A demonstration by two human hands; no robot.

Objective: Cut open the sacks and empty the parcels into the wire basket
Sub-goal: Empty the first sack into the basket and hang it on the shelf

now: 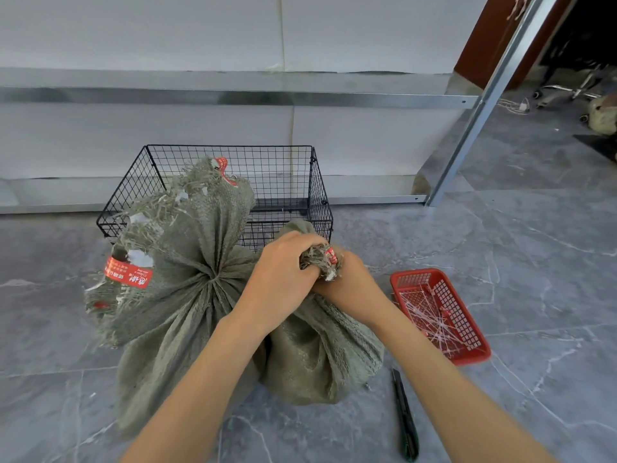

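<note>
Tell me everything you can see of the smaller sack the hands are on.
The smaller sack is grey-green coarse woven fabric, bulging and upright on the tiled floor, in front of the wire basket and against the larger sack. Its neck is bunched and frayed, with a scrap of red tape. The left hand and right hand both grip that neck. It looks closed; its contents are hidden.

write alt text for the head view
The left hand and right hand grip the bunched neck of a small green sack. A larger sack stands beside it, a wire basket behind, a knife and red tray at right.
</note>
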